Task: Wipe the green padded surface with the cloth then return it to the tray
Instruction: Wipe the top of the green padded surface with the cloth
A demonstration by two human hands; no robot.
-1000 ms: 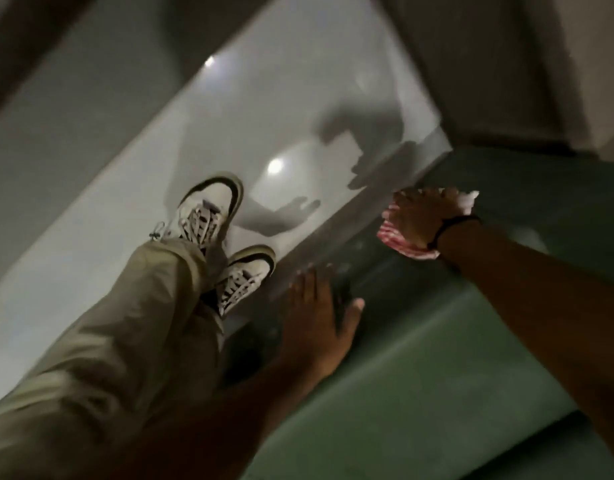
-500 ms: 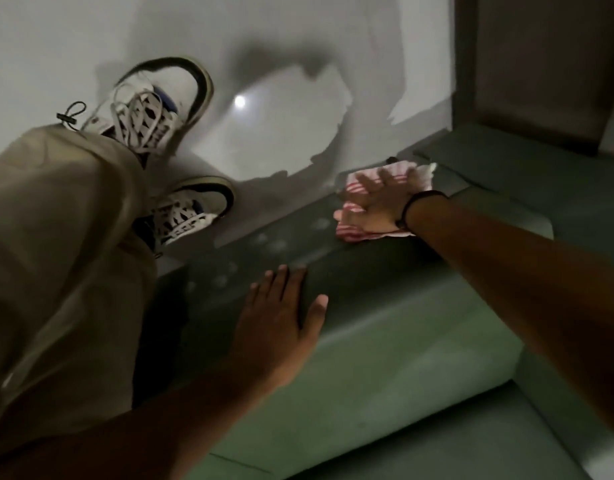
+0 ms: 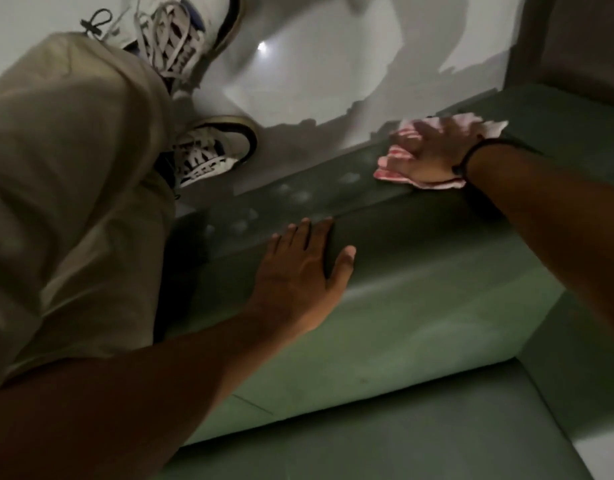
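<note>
Green padded surface, dim room, pale floor; right hand flat on striped cloth; left hand open, empty, pressing the padding.

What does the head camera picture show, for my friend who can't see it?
A person's right hand presses a red-and-white striped cloth flat onto the top edge of a green padded surface. The left hand rests flat, empty, on the padding nearby. Beige trousers and white sneakers stand on the pale floor.

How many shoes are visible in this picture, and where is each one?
2. One shoe is at the top edge, partly cut off. The other shoe is lower, on the floor beside the green padded surface.
</note>
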